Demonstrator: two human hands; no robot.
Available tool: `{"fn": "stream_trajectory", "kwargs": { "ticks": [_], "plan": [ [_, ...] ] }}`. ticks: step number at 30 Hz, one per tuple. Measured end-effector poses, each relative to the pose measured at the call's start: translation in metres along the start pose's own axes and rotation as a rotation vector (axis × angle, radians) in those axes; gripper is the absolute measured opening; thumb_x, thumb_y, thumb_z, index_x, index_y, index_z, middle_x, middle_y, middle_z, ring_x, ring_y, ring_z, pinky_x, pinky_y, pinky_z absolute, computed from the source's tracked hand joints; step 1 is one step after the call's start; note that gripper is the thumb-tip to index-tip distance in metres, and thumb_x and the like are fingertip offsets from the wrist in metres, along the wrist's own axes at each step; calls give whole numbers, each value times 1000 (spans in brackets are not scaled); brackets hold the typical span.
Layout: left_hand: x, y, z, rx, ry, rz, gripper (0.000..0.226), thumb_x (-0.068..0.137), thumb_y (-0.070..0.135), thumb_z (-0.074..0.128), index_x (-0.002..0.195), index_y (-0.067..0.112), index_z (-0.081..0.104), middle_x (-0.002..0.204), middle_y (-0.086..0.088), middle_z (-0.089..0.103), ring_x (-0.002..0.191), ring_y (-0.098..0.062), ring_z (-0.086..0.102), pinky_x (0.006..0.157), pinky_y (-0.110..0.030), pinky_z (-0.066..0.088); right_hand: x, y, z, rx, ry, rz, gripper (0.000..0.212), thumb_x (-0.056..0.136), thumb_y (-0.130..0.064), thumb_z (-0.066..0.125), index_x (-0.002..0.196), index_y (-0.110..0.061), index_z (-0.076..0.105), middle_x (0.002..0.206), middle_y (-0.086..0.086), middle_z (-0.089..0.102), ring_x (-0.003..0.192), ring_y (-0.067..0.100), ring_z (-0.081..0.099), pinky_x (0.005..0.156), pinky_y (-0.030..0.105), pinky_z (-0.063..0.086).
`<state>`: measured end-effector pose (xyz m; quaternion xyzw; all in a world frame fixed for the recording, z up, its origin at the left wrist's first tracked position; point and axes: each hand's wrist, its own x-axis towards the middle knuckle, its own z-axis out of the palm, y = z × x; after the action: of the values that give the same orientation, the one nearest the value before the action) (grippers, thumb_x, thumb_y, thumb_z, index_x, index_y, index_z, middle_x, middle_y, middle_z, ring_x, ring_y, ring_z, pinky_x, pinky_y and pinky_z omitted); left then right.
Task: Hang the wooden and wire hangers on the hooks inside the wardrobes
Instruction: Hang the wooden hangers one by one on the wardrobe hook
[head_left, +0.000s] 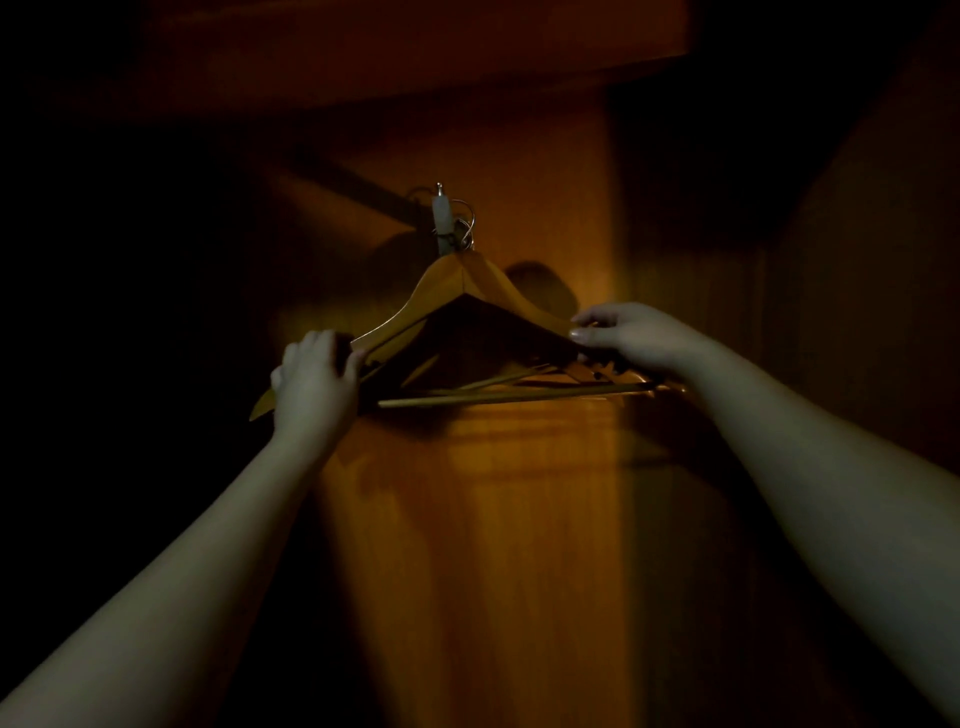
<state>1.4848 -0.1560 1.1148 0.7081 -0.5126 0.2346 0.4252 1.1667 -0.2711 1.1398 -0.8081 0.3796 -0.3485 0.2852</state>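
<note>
Wooden hangers (457, 291) hang bunched on the wardrobe hook (442, 218) at twelve o'clock, left hand (311, 379) and right hand (634, 332) curled around opposite shoulders; wire hangers unseen, work apparently unfinished.

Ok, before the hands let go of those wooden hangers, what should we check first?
1. Metal hanger hooks looped over the wall hook: looks ok, several loops sit there.
2. Left hand grips the left end of the wooden hangers: ok.
3. Right hand holds the right end: ok.
4. Hangers stacked neatly: not ok, the bottom bars fan apart.
5. Every hanger really caught on the wall hook: cannot tell, too dark.
6. Wardrobe back panel behind is free for hanging: ok.
</note>
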Motion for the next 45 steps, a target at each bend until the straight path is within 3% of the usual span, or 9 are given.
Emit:
{"fn": "stream_trajectory", "kwargs": {
  "ticks": [12,21,26,29,36,38,41,43,45],
  "plan": [
    [0,-8,3,-34,-31,-1,36,99,33,50,128,12,56,128,-7,55,121,-25,45,103,-45,34,4,0,5,-9,-4,7,22,98,-30,56,119,-23,58,86,-3,68,72,11,59,62,27,42],
    [-8,-13,7,-17,-24,4,33,99,33,51,124,11,56,125,-9,56,119,-27,46,102,-46,34,4,4,7,-76,-17,20,34,96,-38,56,127,-24,56,89,-12,67,87,15,59,69,25,40],
    [-9,-14,10,14,-11,-6,33,99,35,50,121,11,56,122,-9,56,116,-27,48,102,-46,37,8,6,10,-198,15,10,38,94,-44,57,129,-27,59,117,-4,58,102,17,56,80,29,38],
    [-8,-13,11,6,-11,-6,35,98,37,51,123,12,55,123,-8,56,117,-26,48,103,-46,38,10,5,14,-281,73,6,39,94,-43,58,130,-25,58,123,1,57,101,18,54,82,29,38],
    [-5,-16,12,101,-40,37,44,97,41,52,130,12,53,148,-14,37,139,-30,30,114,-48,31,18,10,22,-451,191,-69,40,95,-38,58,131,-20,55,132,6,46,125,25,43,102,36,38],
    [-2,-19,12,63,-71,64,44,97,43,51,127,12,54,143,-12,44,135,-30,38,112,-47,34,18,12,25,-449,232,-93,43,95,-37,59,134,-20,52,137,6,43,133,24,34,108,38,32],
    [1,-23,8,-19,-104,52,46,93,50,54,123,15,53,118,-6,60,108,-25,59,89,-43,53,17,16,27,-469,258,-114,53,96,-39,56,143,-23,41,148,3,35,139,23,28,113,42,28],
    [4,-28,6,-1,-164,16,61,91,58,53,135,16,46,124,-7,59,107,-24,61,84,-41,55,18,21,26,-498,225,-90,60,97,-45,52,149,-23,33,155,3,29,142,24,25,116,43,26],
    [10,-36,4,27,-230,-8,77,87,69,47,144,19,37,136,-7,54,115,-26,58,91,-45,53,19,25,23,-529,165,-27,66,98,-52,44,153,-21,25,161,3,21,146,25,21,118,42,22]
  ]
}}
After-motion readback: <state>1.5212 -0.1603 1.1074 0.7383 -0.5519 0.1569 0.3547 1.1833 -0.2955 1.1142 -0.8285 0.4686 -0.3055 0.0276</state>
